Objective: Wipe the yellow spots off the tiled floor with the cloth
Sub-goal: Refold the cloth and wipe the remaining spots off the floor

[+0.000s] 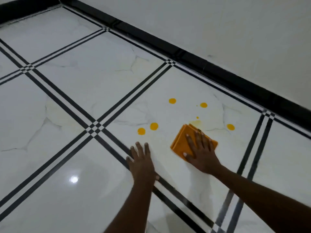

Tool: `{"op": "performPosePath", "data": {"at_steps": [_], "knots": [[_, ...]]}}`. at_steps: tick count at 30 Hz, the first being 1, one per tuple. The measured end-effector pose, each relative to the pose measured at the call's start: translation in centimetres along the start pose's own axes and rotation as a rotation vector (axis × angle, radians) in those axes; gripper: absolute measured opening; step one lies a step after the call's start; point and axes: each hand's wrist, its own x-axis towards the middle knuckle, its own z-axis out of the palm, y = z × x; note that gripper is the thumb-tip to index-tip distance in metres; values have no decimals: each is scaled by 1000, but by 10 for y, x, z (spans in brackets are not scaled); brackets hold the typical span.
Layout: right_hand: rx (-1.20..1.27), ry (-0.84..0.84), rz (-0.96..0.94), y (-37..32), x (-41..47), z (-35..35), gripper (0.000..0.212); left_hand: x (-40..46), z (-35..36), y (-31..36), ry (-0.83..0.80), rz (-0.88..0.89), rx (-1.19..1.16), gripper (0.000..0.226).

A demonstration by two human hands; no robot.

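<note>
glossy white marble-look tiled floor (pixel 70 101), crossed by double black lines with small checkered joints. black skirting (pixel 193 55) along the base of a pale wall (pixel 218 22) at upper right.

right hand (pixel 200 153) pressed flat, fingers spread, palm down on a folded orange cloth (pixel 180 140); not closed around it, just bearing on top. cloth lying flat on the tile, one corner pointing away toward the wall, folded layers visible along its far-left edge. thumb tip resting near the cloth's near corner.

left hand (pixel 142 159) open too, fingers splayed, planted flat on bare tile just left of the cloth, holding nothing, heel lying over the black line.

several yellow spots on the same tile, beyond the hands: a pair close together (pixel 148 128) just beyond the left hand's fingertips; one farther out (pixel 172 101); another to its right (pixel 203 105); a tiny dot (pixel 197 117) below that; one off to the right (pixel 230 126), apart from the cloth. pale yellowish smear (pixel 195 122) touching the cloth's far corner.

bright light reflection (pixel 73 179) on the near-left tile. both forearms bare, reaching in from the lower edge.
</note>
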Motion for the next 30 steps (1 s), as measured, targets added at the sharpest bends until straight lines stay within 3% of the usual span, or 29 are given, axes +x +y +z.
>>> {"op": "performPosePath", "data": {"at_steps": [5,13,15,20,23,27,30], "knots": [[27,-107,238,39,-3,-27,97,-5,-5,1,9,-15,24,137],[142,143,275,45,78,-32,89,6,6,-9,46,44,71,134],[130,169,251,33,83,-28,87,6,9,-12,55,79,58,136],[59,161,-21,-33,28,5,82,6,0,-26,75,127,-58,130],[53,171,-139,-29,19,8,81,19,-17,-54,145,59,-80,140],[5,225,-1,5,84,-9,81,40,-29,-96,36,44,-17,145],[55,224,82,1,85,-17,81,41,-27,-106,31,92,-20,145]]}}
